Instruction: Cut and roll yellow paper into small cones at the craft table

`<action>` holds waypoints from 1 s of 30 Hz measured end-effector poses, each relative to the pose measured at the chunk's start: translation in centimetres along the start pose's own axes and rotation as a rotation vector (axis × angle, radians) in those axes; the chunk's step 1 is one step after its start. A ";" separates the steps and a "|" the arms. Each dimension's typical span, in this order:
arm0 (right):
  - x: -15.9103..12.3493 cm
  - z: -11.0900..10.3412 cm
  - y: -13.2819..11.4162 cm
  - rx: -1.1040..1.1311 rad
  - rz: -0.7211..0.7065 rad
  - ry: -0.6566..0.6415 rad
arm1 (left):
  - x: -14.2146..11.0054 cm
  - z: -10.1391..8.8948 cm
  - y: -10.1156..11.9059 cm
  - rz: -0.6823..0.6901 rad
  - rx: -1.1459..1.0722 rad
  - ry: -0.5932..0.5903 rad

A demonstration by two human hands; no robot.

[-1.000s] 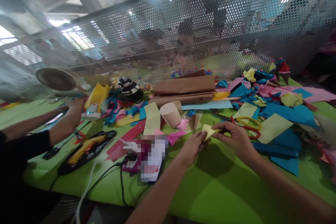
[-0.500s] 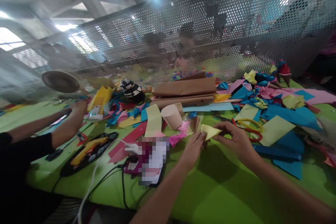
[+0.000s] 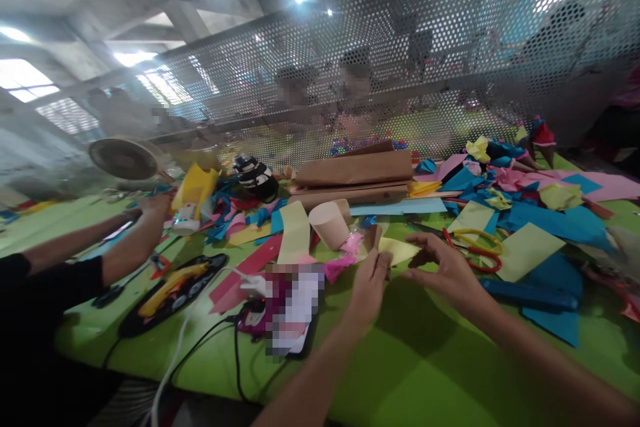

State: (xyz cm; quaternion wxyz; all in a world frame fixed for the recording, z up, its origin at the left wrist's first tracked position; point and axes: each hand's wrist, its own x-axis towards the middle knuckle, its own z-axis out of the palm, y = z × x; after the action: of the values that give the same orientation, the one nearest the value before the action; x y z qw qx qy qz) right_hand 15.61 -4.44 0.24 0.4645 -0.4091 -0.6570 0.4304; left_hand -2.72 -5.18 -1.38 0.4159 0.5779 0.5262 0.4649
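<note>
A small piece of pale yellow paper (image 3: 399, 251), folded to a point, is in my left hand (image 3: 371, 278), pinched between thumb and fingers. My right hand (image 3: 445, 271) hovers at the pointed end with its thumb and fingers apart; whether a fingertip touches the paper I cannot tell. Left of my hands lie a pale paper roll (image 3: 329, 225) and a bright pink paper scrap (image 3: 341, 265). To the right of my right hand are scissors with red and yellow handles (image 3: 481, 257) and a dark blue long object (image 3: 530, 295).
Folded brown paper (image 3: 355, 173) lies at the back against a perforated metal screen. Coloured paper scraps (image 3: 555, 217) cover the right side. A phone (image 3: 303, 320), cables and a black tray (image 3: 133, 325) lie left. A co-worker's arms (image 3: 125, 247) reach in there, near a fan (image 3: 125, 159).
My right thumb and fingers have spread apart at the paper's tip. My left hand keeps hold of the yellow paper, which has tilted slightly. The view has shifted a little.
</note>
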 end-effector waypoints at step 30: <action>0.5 -0.1 0.7 0.056 0.145 -0.047 | 1.8 -1.9 0.8 0.129 0.026 -0.107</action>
State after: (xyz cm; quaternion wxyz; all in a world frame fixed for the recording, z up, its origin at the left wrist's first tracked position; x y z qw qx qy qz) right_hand 15.65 -3.77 -0.29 0.4281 -0.4322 -0.6241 0.4904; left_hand -4.37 -3.50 -0.02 0.4051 0.6400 0.4710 0.4521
